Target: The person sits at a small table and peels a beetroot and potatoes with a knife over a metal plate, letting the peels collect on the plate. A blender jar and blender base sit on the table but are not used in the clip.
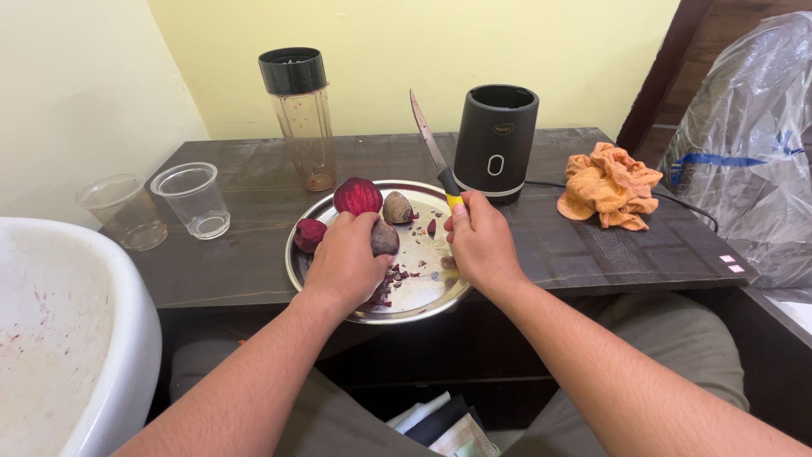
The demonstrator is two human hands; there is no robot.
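Left hand (345,258) clamps down on a beetroot (385,239) on the steel plate (423,292), fingers wrapped over it, most of the root hidden. Right hand (480,245) grips the knife (433,152), fingers closed around the handle so only a yellow tip shows, blade pointing up. 3 more beet pieces sit on the plate. The desk (584,245) carries it all.

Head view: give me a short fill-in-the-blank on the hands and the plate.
1. The right hand holds a ____ with its blade pointing up.
2. The left hand grips a beet over the round metal ____.
3. Two clear ____ stand left of the plate.
4. An orange ____ lies right of the blender base.

Missing words: knife; plate; cups; cloth
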